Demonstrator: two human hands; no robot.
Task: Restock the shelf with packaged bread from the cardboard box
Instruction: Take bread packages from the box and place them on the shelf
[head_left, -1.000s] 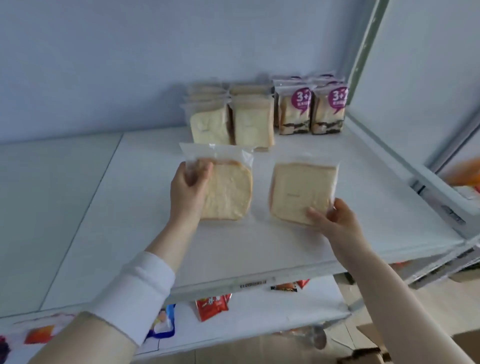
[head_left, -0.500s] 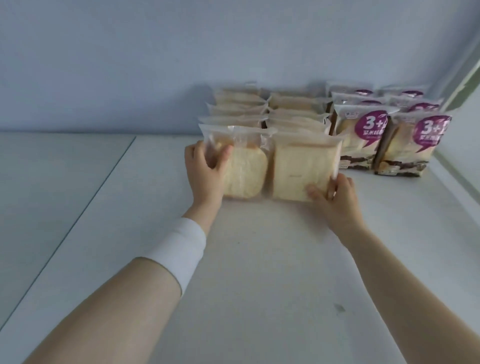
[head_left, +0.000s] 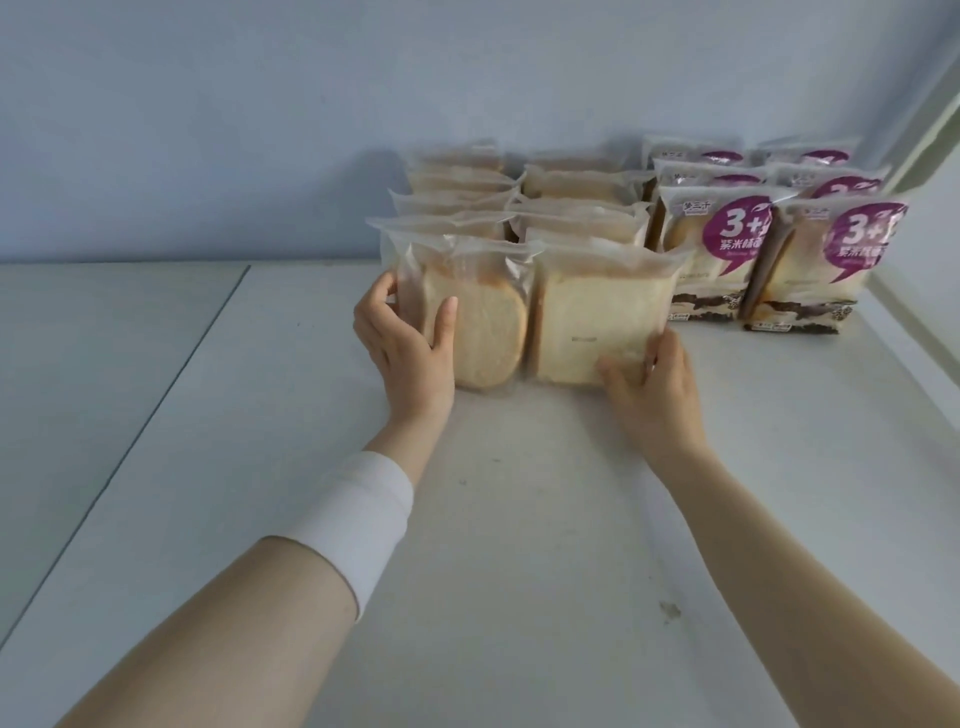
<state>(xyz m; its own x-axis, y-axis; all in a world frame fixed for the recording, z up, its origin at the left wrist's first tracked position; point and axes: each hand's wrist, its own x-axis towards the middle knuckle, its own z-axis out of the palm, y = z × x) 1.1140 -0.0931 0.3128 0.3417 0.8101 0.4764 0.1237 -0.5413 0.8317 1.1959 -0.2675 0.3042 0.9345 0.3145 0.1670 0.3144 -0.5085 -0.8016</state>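
Clerk: Bread in clear film heads each of the two plain rows. The left pack (head_left: 483, 332) and the right pack (head_left: 597, 322) stand upright on the shelf (head_left: 519, 545), touching each other.

Trainee: Why upright, and why side by side?

Clerk: My guess is that each one fronts its own column of plain bread packs (head_left: 582, 182), so the slice face shows to a shopper. Standing on their bottom edges, they take little depth and lean on the packs behind.

Trainee: And the grip?

Clerk: The left hand (head_left: 410, 358) clasps the left pack at its outer edge, thumb (head_left: 448, 322) across the front and the other fingers wrapped behind the film. The right hand (head_left: 660, 400) grasps the right pack's lower outer corner, thumb on the front and fingers (head_left: 662, 348) up the outer side. Holding the outer edges lets both packs be squared up together.

Trainee: How do the arms lie?

Clerk: Both reach straight forward, low over the shelf, nearly parallel. A white cuff (head_left: 358, 514) sits on the left forearm.

Trainee: What about the purple-labelled packs (head_left: 727, 249)?

Clerk: They stand just beside, on the right, untouched. The cardboard box is out of view.
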